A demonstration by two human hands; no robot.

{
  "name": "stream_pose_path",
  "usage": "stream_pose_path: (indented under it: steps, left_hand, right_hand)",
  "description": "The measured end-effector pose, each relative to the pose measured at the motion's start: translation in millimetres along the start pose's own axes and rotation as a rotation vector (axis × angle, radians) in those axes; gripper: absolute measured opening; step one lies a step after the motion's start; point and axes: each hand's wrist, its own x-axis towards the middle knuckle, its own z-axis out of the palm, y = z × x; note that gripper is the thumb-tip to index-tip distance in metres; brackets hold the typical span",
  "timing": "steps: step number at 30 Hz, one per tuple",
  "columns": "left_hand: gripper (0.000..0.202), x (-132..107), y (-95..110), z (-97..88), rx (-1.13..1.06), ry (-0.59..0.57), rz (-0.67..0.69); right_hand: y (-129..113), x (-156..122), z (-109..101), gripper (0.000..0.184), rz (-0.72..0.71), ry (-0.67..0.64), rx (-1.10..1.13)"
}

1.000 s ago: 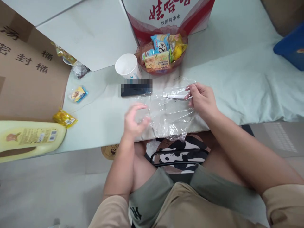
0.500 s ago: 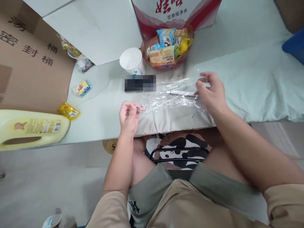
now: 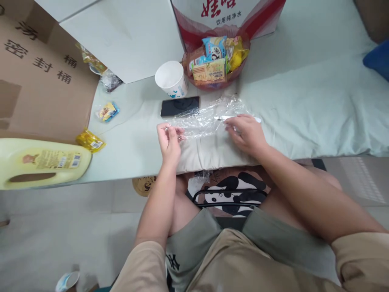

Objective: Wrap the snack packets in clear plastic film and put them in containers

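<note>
A crumpled sheet of clear plastic wrap (image 3: 209, 117) lies on the pale green cloth in front of me. My left hand (image 3: 169, 142) pinches the wrap's near left corner between thumb and fingers. My right hand (image 3: 246, 133) rests palm down on the wrap's right part, fingers curled over it. A thin white stick-like object (image 3: 226, 118) lies under the wrap just beyond my right fingers. A black phone (image 3: 180, 106) sits at the wrap's far left edge.
A white paper cup (image 3: 170, 79) and a red bowl of snack packets (image 3: 214, 61) stand behind the phone. A cardboard box (image 3: 36, 81), a yellow jug (image 3: 39, 162) and loose snack packets (image 3: 90, 140) lie left. A panda stool (image 3: 231, 190) is below.
My left hand closed from open to a pinch on the wrap's corner. My right hand moved left and down onto the wrap, which is now pulled flatter and narrower on the cloth.
</note>
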Motion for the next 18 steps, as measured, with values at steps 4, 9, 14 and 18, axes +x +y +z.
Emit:
stream_pose_path:
  steps: [4,9,14,18]
  left_hand:
    - [0.046,3,-3,4.5,0.041,0.135,-0.018]
    - [0.044,8,-6,5.5,0.049,0.161,-0.038]
    - [0.053,14,-1,-6.4,0.027,0.117,-0.071]
    - [0.056,18,7,-16.4,-0.018,0.101,-0.118]
  right_hand:
    - [1,-2,-11,0.025,0.093,0.158,0.113]
    - [-3,-5,-18,0.038,0.239,0.275,0.219]
    - [-4,2,-24,0.045,0.373,0.414,0.354]
    - [-2,7,-31,0.043,0.452,0.448,0.418]
